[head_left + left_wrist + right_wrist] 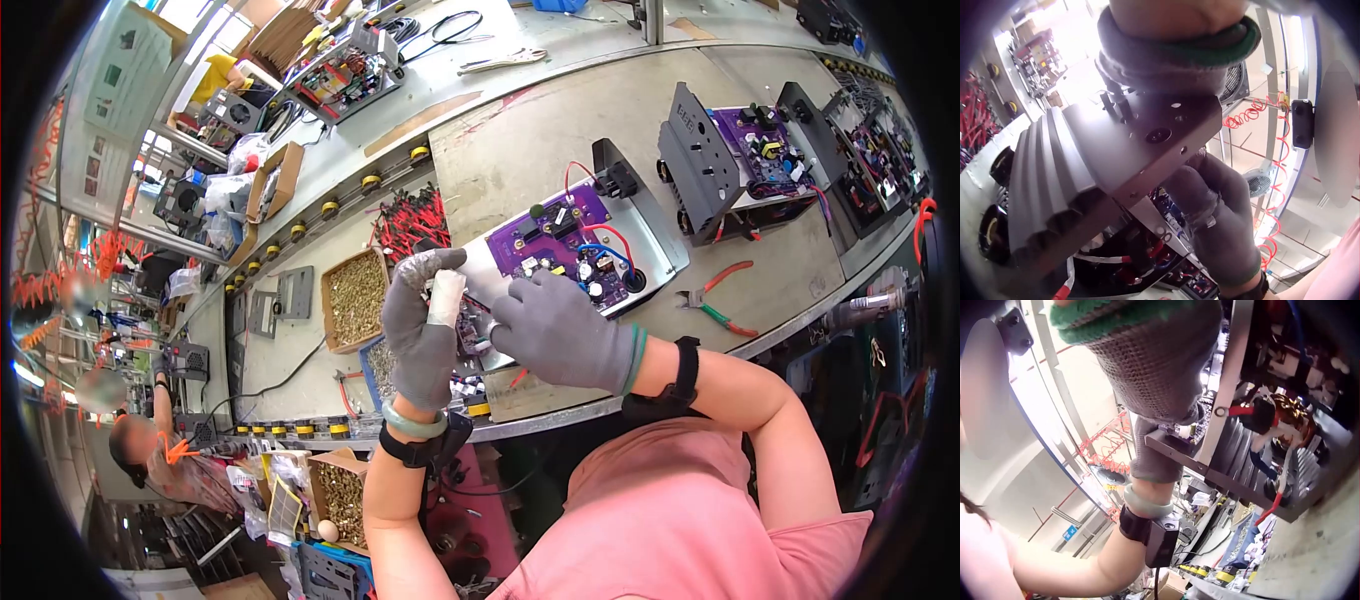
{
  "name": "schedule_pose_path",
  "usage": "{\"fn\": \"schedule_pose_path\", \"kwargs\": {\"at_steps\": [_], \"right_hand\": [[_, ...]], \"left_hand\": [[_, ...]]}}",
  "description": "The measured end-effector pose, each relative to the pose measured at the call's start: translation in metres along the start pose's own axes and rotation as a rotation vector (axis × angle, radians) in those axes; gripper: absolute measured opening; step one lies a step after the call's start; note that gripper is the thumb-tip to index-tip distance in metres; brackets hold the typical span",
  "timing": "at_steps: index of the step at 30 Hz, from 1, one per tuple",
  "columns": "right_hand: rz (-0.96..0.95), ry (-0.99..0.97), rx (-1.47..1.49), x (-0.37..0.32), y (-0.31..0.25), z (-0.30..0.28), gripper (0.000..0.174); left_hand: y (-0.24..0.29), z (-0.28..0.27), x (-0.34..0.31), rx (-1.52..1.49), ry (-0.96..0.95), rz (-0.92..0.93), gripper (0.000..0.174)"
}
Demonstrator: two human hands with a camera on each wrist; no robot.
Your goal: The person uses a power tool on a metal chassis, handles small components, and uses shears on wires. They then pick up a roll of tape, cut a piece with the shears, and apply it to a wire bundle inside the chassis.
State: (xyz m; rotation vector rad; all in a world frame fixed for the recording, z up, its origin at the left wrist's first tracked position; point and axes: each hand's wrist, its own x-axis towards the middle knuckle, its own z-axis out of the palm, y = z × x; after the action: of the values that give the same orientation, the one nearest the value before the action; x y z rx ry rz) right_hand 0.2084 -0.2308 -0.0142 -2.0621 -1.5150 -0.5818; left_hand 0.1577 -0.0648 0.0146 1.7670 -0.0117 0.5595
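Observation:
Both hands wear grey gloves. In the head view the left hand (420,330) stands upright at the near left end of a metal chassis (655,235) carrying a purple circuit board (535,240); white wrapping (446,297) covers one finger. The right hand (570,330) is bent over the chassis's near edge, knuckles up. From the left wrist, a dark ridged housing (1141,137) lies between the left hand (1166,72) and right hand (1216,219). The right wrist view has the right hand (1154,362) against the metal frame (1222,394), the left hand (1157,459) behind it. Fingertips are hidden.
Red-and-green pliers (722,300) lie right of the chassis, below another housing (700,160). Red-and-black leads (412,222) and a box of small brass-coloured parts (355,298) are at the left. A roller track (330,210) runs behind the bench.

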Motion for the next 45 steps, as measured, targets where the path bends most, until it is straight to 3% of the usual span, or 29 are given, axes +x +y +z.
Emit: {"fn": "schedule_pose_path", "kwargs": {"at_steps": [3, 6, 8, 9, 10, 12, 13, 14, 16, 17, 18, 20, 21, 22, 25, 28, 30, 32, 34, 36, 38, 41, 42, 43, 44, 45], "right_hand": [[-0.027, -0.036, 0.045, 0.003, 0.0, 0.008, 0.008], [-0.036, -0.098, 0.025, 0.005, 0.008, 0.0, 0.009], [0.083, -0.262, 0.177, 0.014, 0.012, -0.011, 0.013], [0.133, -0.169, 0.35, 0.02, 0.016, -0.021, 0.023], [0.186, 0.01, 0.493, 0.023, 0.021, -0.022, 0.03], [0.487, 0.103, 0.679, 0.027, 0.02, -0.032, 0.03], [0.57, -0.081, 0.841, 0.034, 0.013, -0.046, 0.026], [0.46, -0.153, 0.898, 0.027, 0.014, -0.032, 0.021], [0.322, -0.057, 0.769, 0.02, 0.014, -0.013, 0.016], [0.493, -0.038, 0.907, 0.021, 0.012, -0.014, 0.011], [0.474, -0.049, 0.895, 0.024, 0.015, -0.02, 0.011], [0.811, -0.08, 1.263, 0.032, 0.016, -0.032, 0.014], [0.805, -0.065, 1.257, 0.031, 0.015, -0.027, 0.016], [0.776, -0.102, 1.206, 0.031, 0.016, -0.027, 0.016], [0.722, -0.131, 1.181, 0.033, 0.016, -0.023, 0.016], [0.663, -0.113, 1.145, 0.035, 0.013, -0.019, 0.015], [0.596, -0.013, 1.057, 0.03, 0.012, -0.005, 0.013], [0.629, 0.016, 1.075, 0.038, 0.004, -0.021, 0.011], [0.773, -0.065, 1.114, 0.038, 0.003, -0.03, 0.013], [0.789, -0.089, 1.132, 0.036, 0.005, -0.034, 0.013], [0.806, -0.12, 1.152, 0.034, 0.007, -0.031, 0.014], [0.647, -0.087, 0.881, 0.038, 0.014, -0.021, 0.011], [0.656, -0.083, 0.886, 0.042, 0.018, -0.018, 0.011], [0.443, -0.024, 0.618, 0.045, 0.023, -0.014, 0.01], [0.236, 0.032, 0.347, 0.047, 0.027, -0.011, 0.011], [0.278, -0.029, 0.182, 0.049, 0.027, -0.01, 0.01]], "left_hand": [[0.001, 0.004, -0.001, -0.023, 0.074, -0.061, 0.017], [-0.004, 0.006, 0.005, -0.02, 0.1, 0.003, 0.017], [-0.001, -0.003, 0.009, 0.201, -0.051, 0.043, 0.018], [0.002, -0.005, 0.009, 0.196, -0.042, -0.061, 0.017], [0.006, -0.006, 0.009, 0.19, -0.005, -0.046, 0.017], [0.013, -0.008, 0.006, 0.375, -0.032, 0.151, 0.016], [0.022, -0.003, 0.003, 0.41, -0.004, 0.169, 0.017], [0.029, -0.001, 0.003, 0.533, -0.029, 0.314, 0.017], [0.049, 0.007, -0.001, 0.625, -0.028, 0.342, 0.025], [0.052, 0.005, -0.004, 0.62, -0.009, 0.303, 0.031], [0.051, 0.003, -0.007, 0.616, 0.015, 0.311, 0.031], [0.046, -0.002, -0.009, 0.1, 0.222, -0.017, 0.03], [0.041, -0.01, -0.007, 0.076, 0.256, -0.005, 0.025], [0.041, -0.021, -0.009, 0.044, 0.201, -0.101, 0.023], [0.038, -0.022, -0.012, 0.016, 0.107, -0.124, 0.023], [0.048, -0.012, -0.007, 0.248, -0.031, 0.075, 0.026], [0.053, -0.011, -0.003, 0.291, -0.088, -0.003, 0.02], [0.05, -0.014, 0.001, 0.557, -0.086, 0.126, 0.017], [0.042, -0.016, 0.0, 0.567, -0.111, 0.173, 0.015], [0.031, -0.016, -0.004, 0.051, -0.117, -0.039, 0.016], [0.026, -0.019, -0.008, -0.012, -0.144, -0.111, 0.019], [0.023, -0.023, -0.009, 0.086, -0.111, -0.101, 0.02], [0.018, -0.028, -0.009, 0.293, -0.115, 0.059, 0.022], [0.015, -0.031, -0.009, 0.497, -0.123, 0.219, 0.025], [0.015, -0.03, -0.01, 0.496, -0.14, 0.212, 0.025], [0.016, -0.027, -0.011, 0.405, -0.011, 0.09, 0.035]]}}
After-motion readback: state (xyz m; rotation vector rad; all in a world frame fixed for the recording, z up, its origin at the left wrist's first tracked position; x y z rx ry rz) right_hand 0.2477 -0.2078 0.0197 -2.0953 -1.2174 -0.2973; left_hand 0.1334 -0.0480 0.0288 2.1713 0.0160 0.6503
